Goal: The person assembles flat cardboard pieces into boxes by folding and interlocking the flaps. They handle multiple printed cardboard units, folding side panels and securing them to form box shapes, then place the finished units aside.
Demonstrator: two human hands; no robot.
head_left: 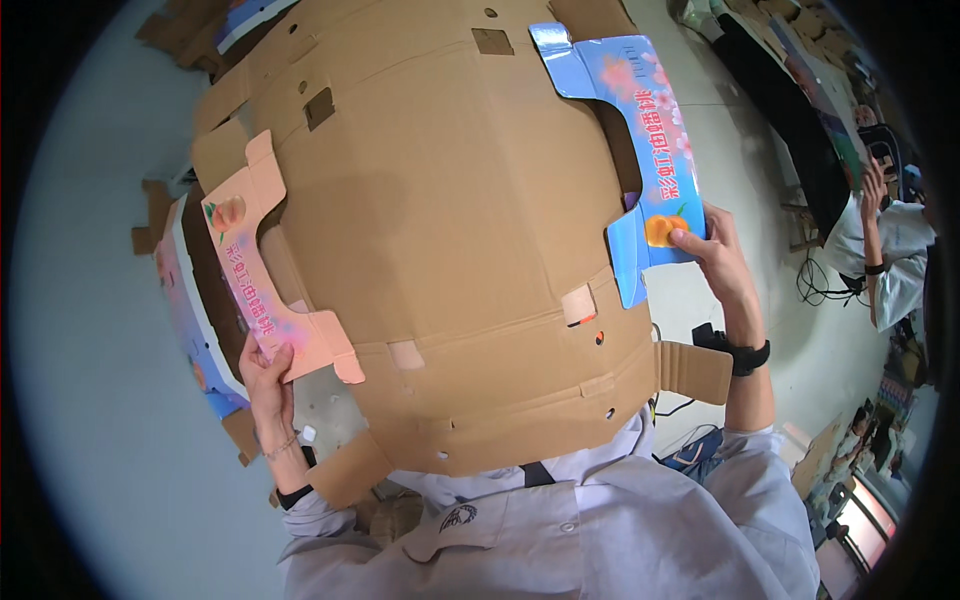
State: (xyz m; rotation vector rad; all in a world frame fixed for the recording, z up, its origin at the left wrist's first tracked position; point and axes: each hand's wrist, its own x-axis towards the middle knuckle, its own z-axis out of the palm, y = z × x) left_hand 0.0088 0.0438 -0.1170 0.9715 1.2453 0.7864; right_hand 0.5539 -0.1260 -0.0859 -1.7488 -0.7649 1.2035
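A large unfolded cardboard box blank (430,220) spreads out in front of me, its plain brown face up. Cut-outs, small holes and crease lines mark it. Its printed side flaps are folded over: a pink flap (255,270) with a peach picture on the left, a blue flap (645,130) with blossoms and orange fruit on the right. My left hand (268,375) pinches the near end of the pink flap, thumb on top. The blue flap's near corner is gripped by my right hand (715,250), thumb over the printed fruit. The fingers beneath are partly hidden.
More printed cardboard (185,290) lies under the blank's left side. At the right, another person (890,235) in a light shirt sits by a long dark-sided table (780,110). A black cable (825,280) lies coiled on the pale floor (720,130).
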